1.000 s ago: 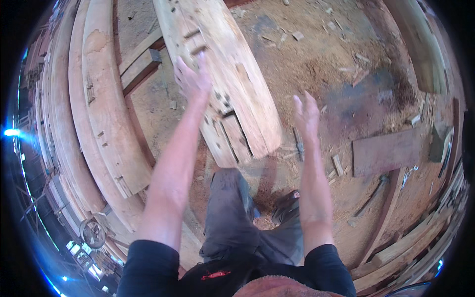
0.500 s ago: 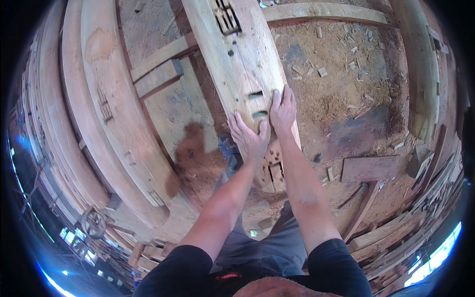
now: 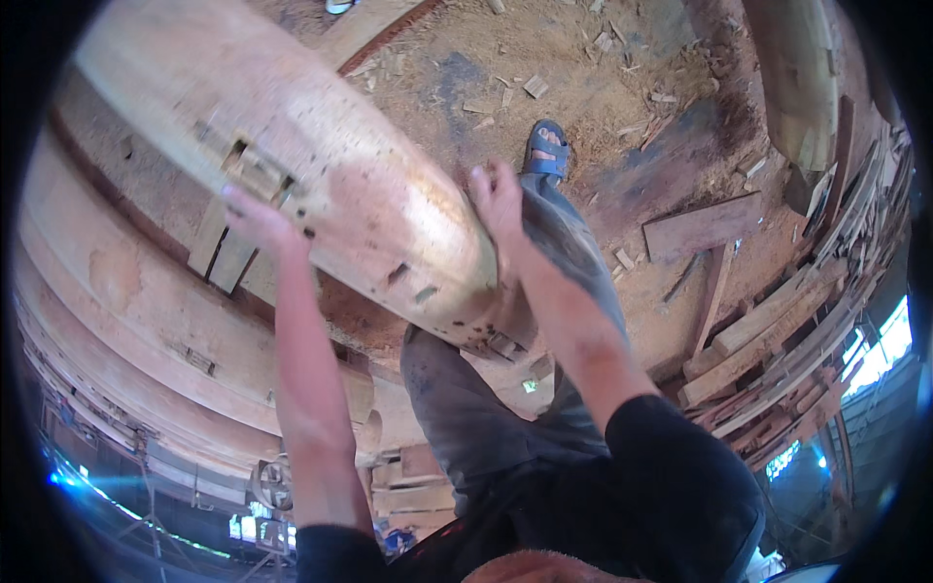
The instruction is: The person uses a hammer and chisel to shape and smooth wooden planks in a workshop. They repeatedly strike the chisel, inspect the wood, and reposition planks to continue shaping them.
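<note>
While both hands grip it, the beam [image 3: 321,185] has come up off the floor.

Where both palms lay close together on its top half a second ago, they now sit apart: left hand [image 3: 255,222] pressed on the near face by the mortise slots [image 3: 255,175], fingers spread flat; right hand [image 3: 498,209] curled over the far edge. The beam's cut end hangs tilted above the knee, sawdust floor [image 3: 603,87] and sandalled foot [image 3: 546,151] beyond, so its weight now looks carried.

Big curved timber beam [image 3: 321,165], pale raw wood, rounded face up, running upper left to lower centre. Rectangular mortise slots and small peg holes cut into it. Near end is raised off the floor, over the person's leg.
</note>
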